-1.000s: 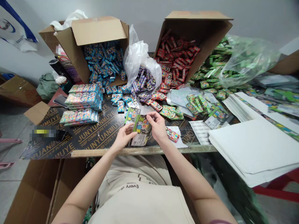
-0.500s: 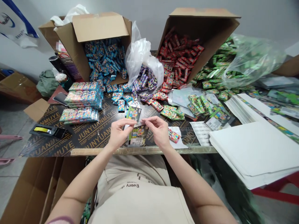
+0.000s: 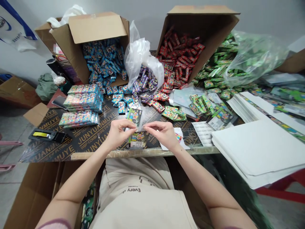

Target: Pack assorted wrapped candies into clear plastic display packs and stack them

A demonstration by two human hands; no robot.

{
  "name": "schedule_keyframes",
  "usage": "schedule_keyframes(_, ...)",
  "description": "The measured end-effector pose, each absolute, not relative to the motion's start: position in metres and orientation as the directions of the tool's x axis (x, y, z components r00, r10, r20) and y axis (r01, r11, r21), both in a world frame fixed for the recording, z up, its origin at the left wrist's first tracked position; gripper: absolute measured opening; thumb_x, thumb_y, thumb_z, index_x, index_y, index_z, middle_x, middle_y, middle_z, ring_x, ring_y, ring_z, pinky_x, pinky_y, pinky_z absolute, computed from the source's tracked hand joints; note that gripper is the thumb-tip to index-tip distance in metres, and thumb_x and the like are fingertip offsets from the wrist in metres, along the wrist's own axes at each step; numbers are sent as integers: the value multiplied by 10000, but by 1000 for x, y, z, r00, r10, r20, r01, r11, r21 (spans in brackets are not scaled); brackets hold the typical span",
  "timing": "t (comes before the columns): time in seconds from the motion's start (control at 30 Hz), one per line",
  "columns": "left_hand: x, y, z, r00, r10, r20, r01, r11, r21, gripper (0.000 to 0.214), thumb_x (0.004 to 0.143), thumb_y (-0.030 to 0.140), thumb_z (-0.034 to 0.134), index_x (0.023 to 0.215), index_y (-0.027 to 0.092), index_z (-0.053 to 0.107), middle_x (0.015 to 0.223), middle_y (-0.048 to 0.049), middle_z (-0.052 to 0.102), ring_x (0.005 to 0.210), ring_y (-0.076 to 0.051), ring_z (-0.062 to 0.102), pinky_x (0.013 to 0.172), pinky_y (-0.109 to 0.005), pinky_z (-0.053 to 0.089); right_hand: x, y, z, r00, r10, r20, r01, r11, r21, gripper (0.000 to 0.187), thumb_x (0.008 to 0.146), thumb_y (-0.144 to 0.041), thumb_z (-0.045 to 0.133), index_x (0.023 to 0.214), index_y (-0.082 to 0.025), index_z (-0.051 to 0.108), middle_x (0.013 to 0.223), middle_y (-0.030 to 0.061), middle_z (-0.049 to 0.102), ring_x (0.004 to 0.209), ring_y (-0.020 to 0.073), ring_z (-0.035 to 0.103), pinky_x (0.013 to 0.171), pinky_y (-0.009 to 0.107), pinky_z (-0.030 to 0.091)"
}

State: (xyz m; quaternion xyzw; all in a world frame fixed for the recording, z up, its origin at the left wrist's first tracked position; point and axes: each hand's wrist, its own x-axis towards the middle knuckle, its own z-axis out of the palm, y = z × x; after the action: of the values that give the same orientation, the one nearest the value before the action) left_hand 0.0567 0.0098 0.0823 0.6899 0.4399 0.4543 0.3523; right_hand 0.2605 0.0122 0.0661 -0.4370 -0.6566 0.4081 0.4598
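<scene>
My left hand (image 3: 118,131) and my right hand (image 3: 162,133) meet near the front edge of the table (image 3: 78,143). Each pinches one side of the top of a small clear packet with a colourful printed card (image 3: 138,138) inside. The packet hangs upright between my fingertips, just above the table. Behind it stands another printed card (image 3: 134,116). A small red packet (image 3: 178,137) lies on a white sheet by my right wrist.
Open cartons of blue packets (image 3: 105,63) and red packets (image 3: 181,57) lie tipped at the back, with a plastic bag of purple ones (image 3: 145,79) between and green ones (image 3: 221,70) right. Stacked filled packs (image 3: 82,101) sit left, white sheets (image 3: 259,149) right, a black tool (image 3: 46,136) far left.
The packet has turned from tilted in my left hand to upright, and both hands now pinch its top edge. My hands have drawn slightly apart along that edge.
</scene>
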Motion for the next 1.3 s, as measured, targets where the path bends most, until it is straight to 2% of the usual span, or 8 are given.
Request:
schedule_keyframes(0.2,45,0,65,342,844,413,346,-522,779,80,795,262,685,846,245,745,970,-91,733,934,-221,655,895,-386,490,270,0,32,-294,811,505,318,582,-748,213,829,-283,668,1029,-261,739,1179,70,693,1029,229,688,891,370,574)
schedule_keyframes(0.43,43,7,75,310,879,361,512,-475,716,285,842,319,621,1093,198,679,1047,-107,717,984,-240,657,913,-343,479,242,14,53,-314,751,581,367,660,-655,256,922,-233,514,1061,-274,725,1120,46,717,1003,195,689,910,345,554)
schedule_keyframes(0.57,17,7,60,123,962,245,582,-270,767,370,837,321,609,1184,197,632,1030,-81,722,932,-236,670,864,-315,490,209,68,64,-591,652,475,307,727,-614,318,938,-310,494,1220,-276,638,1182,39,690,1104,207,638,965,377,503)
schedule_keyframes(0.73,-49,-15,1,-265,964,-37,513,173,841,384,865,394,543,1133,134,637,852,-69,720,750,-215,664,698,-333,539,165,150,12,-572,789,226,712,614,-341,788,773,-398,701,1462,-204,370,1519,182,344,1399,385,294,1077,579,272)
schedule_keyframes(0.87,-82,-32,-18,-405,906,121,710,228,667,455,786,395,664,1170,152,636,1099,-153,685,1051,-322,609,868,-437,505,139,184,-20,-652,751,106,737,661,-143,889,709,-281,716,1491,-217,298,1464,190,403,1405,412,234,1093,612,113)
schedule_keyframes(0.97,-78,-28,-10,-443,883,154,589,157,793,417,790,434,657,1103,159,664,1181,-159,650,1070,-306,606,882,-427,509,125,180,-18,-628,765,143,723,641,-256,817,695,-263,685,1446,-178,374,1285,182,548,1272,388,416,1079,590,170)
schedule_keyframes(1.1,-45,-5,2,-399,903,-157,-59,146,988,574,667,488,756,1106,145,617,1022,-116,694,895,-227,672,748,-338,552,119,137,-3,-628,711,316,388,639,-664,861,666,-349,713,1436,-218,349,1333,140,521,1186,320,509,1034,499,354)
schedule_keyframes(1.3,11,11,14,121,896,-428,-624,404,669,451,603,425,819,905,144,637,798,-52,711,701,-161,680,639,-259,543,157,63,2,-585,738,336,-109,339,-934,1029,674,-523,756,1477,-307,148,1328,96,534,1221,252,534,1046,434,423)
